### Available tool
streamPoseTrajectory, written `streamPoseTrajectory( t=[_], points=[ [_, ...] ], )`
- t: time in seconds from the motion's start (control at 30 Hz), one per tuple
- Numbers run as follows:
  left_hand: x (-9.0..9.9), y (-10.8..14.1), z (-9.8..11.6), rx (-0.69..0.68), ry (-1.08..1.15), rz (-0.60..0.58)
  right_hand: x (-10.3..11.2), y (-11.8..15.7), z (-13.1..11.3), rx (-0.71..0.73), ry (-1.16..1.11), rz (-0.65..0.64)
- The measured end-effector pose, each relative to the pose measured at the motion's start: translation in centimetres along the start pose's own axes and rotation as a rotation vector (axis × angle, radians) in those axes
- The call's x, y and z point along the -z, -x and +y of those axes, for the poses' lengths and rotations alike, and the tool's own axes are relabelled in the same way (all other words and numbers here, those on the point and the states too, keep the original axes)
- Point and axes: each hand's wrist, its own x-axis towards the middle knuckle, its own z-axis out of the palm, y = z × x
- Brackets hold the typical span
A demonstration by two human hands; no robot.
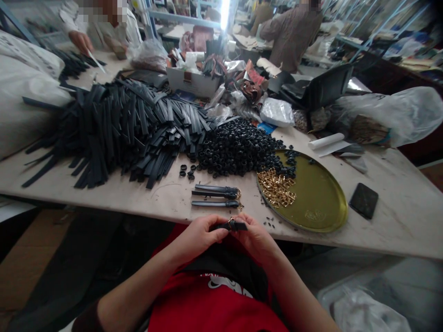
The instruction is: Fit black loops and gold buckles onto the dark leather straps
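At the table's front edge, my left hand (pixel 204 233) and my right hand (pixel 254 235) meet around a black strap (pixel 238 226) with a small gold buckle (pixel 230 223). Fingers of both hands are closed on it, and the thumbs hide part of it. Just beyond lie several black straps with gold buckles (pixel 216 204), side by side. Further back is a heap of small black loops (pixel 235 150), with a large pile of plain black straps (pixel 124 124) to its left. Gold buckles (pixel 277 188) sit on the left part of a round gold tray (pixel 318 203).
A black phone (pixel 364 200) lies right of the tray. Behind the heaps stand a white box (pixel 192 82) of scraps and plastic-wrapped packets (pixel 277 112). A white sack (pixel 24 101) is at left. One person (pixel 104 27) works across the table; another person (pixel 294 34) stands further back.
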Motion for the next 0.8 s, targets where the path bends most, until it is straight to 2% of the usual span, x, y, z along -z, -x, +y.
streamPoseTrajectory(
  t=[0.2, 0.3, 0.43, 0.53, 0.67, 0.8],
  points=[
    [-0.2, -1.1, -1.2, 0.028, -0.081, 0.171, 0.1, -0.1, 0.4, -0.107, 0.185, -0.046],
    [-0.1, -1.6, -1.6, 0.040, -0.108, 0.156, 0.2, -0.1, 0.3, -0.107, 0.273, -0.061],
    [0.4, -1.5, -1.0, 0.034, -0.160, 0.115, 0.6, -0.3, 0.2, -0.118, 0.269, -0.058],
    [0.7, -1.2, -0.5, 0.031, -0.154, 0.044, 0.7, -0.5, 0.3, -0.025, 0.338, 0.022],
    [0.5, -0.9, -0.7, 0.037, 0.063, -0.045, 0.4, -0.3, 0.4, 0.171, 0.487, 0.132],
    [0.1, -0.6, -1.4, 0.071, 0.203, -0.105, 0.3, 0.4, 0.0, 0.240, 0.774, 0.091]
  ],
)
